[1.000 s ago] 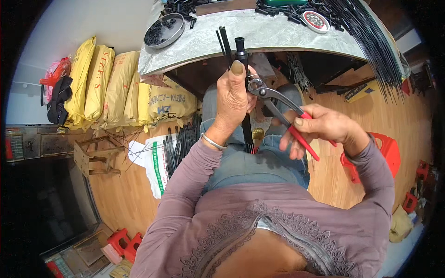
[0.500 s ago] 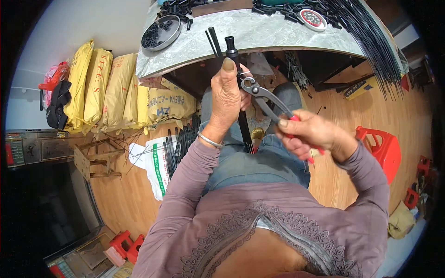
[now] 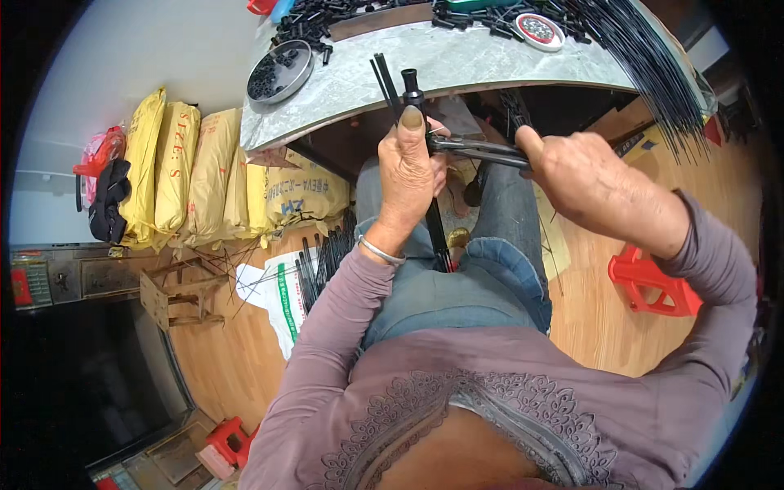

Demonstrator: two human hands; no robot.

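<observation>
One wide fisheye camera sits on my head and looks steeply down along my chest to my lap. My forearms enter from the lower edge; my left hand and right hand sit close to the lens, just above centre. The view faces forward toward the grey stone-topped worktable at the upper rim, whose straight edge bends with the lens. The light wooden plank floor fills both sides. Dark corners mark the lens circle.

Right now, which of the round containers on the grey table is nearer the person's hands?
The shallow metal dish of black parts at the table's left end, close to the left hand; the small red-rimmed round tin sits farther back.
</observation>
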